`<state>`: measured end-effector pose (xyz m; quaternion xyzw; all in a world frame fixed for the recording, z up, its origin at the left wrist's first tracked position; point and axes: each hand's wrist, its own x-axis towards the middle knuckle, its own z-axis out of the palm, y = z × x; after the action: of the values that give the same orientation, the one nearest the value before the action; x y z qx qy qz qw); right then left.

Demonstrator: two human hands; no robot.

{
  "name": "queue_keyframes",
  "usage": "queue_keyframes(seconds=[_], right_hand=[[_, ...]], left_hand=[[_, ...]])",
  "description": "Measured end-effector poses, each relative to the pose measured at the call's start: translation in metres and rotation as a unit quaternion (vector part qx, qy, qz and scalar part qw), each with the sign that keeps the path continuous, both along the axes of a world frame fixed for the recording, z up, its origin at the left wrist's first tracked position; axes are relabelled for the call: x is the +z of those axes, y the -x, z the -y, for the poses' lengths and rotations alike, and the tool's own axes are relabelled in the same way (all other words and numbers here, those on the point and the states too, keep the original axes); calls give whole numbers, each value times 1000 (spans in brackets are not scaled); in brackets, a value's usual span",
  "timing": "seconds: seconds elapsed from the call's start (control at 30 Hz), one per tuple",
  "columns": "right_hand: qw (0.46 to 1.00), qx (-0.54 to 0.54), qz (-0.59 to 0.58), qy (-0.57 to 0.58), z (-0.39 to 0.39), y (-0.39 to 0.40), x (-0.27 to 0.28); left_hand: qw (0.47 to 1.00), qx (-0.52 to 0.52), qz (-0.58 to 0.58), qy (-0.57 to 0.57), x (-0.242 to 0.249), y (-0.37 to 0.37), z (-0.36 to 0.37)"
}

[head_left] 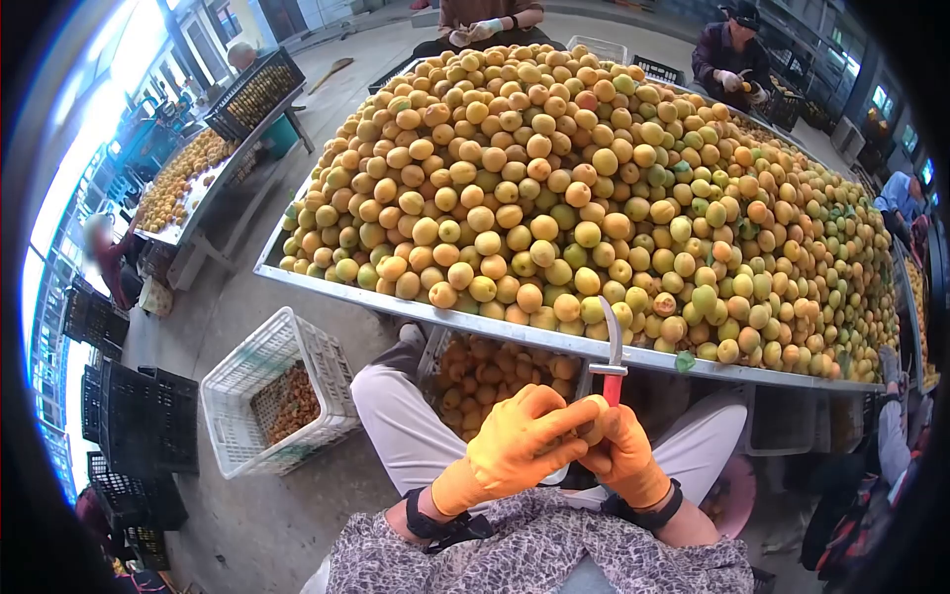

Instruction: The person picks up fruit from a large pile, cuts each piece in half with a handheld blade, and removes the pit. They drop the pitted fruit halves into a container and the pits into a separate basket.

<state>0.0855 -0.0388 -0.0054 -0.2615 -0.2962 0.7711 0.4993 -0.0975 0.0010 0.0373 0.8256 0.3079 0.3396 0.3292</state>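
Orange gloves cover both my hands, which meet above my lap. My right hand (pixel 625 450) is closed around the red handle of a knife (pixel 614 371), whose curved blade points up toward the metal edge of the table. My left hand (pixel 520 441) is closed on a small fruit (pixel 596 428), mostly hidden between the fingers of both hands. In front of me a large heap of yellow-orange fruits (pixel 534 198) fills the metal-edged table (pixel 475 319). Below the table edge, between my knees, a crate of fruits (pixel 485 371) is partly covered by my left hand.
To the left on the floor stands a white crate (pixel 223 416) with brown pieces inside. Black crates (pixel 134 416) are stacked farther left. A pink basin (pixel 734 495) is by my right leg. Several people work around the tables, one (pixel 732 59) at the back right.
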Motion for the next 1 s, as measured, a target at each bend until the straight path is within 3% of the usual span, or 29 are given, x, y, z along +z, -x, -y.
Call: queue_keyframes(seconds=[0.2, 0.3, 0.37, 0.43, 0.5, 0.57, 0.63, 0.73, 0.9, 1.0], right_hand=[[998, -39, 54, 3, 1, 10, 8], [998, -50, 35, 18, 0, 8, 6], [998, -58, -3, 36, 0, 6, 4], [994, -55, -36, 89, 0, 3, 3], [994, -45, -45, 94, 0, 1, -1], [993, -37, -53, 98, -1, 1, -1], [990, -30, -37, 133, -1, 0, 3], [979, -25, -22, 199, 0, -1, 9], [975, -7, -19, 222, 5, -11, 1], [960, -23, 14, 277, 9, -18, -11]], left_hand=[[997, 15, -49, 57, -4, -5, 3], [998, -19, 18, 60, -29, -5, 6], [948, 3, 207, 242, -38, -5, 13], [926, 24, 223, 305, -32, -8, 16], [978, 16, 155, 136, -29, -13, 13], [986, 21, 125, 110, -30, -14, 13], [998, 51, -29, -4, -29, -15, 11], [992, 25, -95, -75, -28, -16, 5], [982, -40, -159, -97, -41, -24, -1], [979, -74, -185, -51, -54, -33, -3]])
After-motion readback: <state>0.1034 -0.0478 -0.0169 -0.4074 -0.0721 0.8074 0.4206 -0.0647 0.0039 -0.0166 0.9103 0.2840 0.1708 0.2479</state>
